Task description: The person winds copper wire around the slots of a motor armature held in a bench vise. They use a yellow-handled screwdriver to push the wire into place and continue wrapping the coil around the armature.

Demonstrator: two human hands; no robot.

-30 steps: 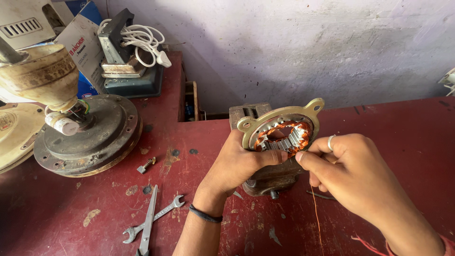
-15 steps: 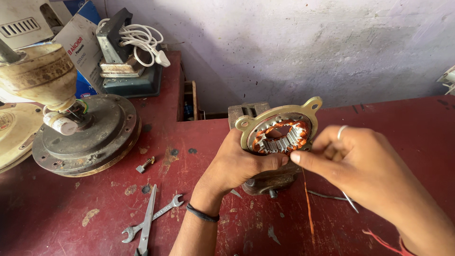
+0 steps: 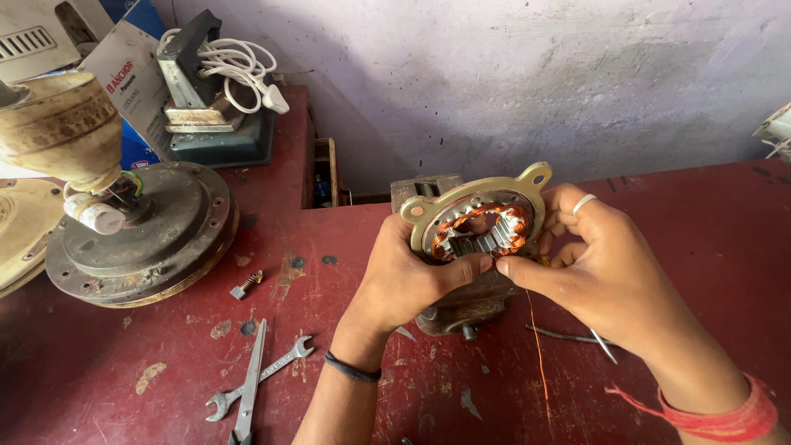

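Note:
A round motor stator [image 3: 482, 222] with copper windings in a brass-coloured flanged frame stands tilted on a small bench vise [image 3: 461, 309] at the middle of the red table [image 3: 700, 239]. My left hand [image 3: 404, 276] grips its lower left rim, thumb lying across the front. At the lower right edge my right hand [image 3: 601, 268] pinches a thin copper wire [image 3: 540, 354], which hangs down from my fingertips towards the table. A ring sits on one right finger.
A dismantled ceiling fan motor [image 3: 140, 235] lies at the left. A spanner [image 3: 259, 379] and scissors [image 3: 247, 391] lie near the front edge, a small screw part [image 3: 245, 285] between. A device with a coiled white cord [image 3: 235, 62] stands at the back left.
My right hand has shifted up and closer to the stator, its fingertips now meeting my left thumb at the lower edge. The copper wire hangs more to the left than before.

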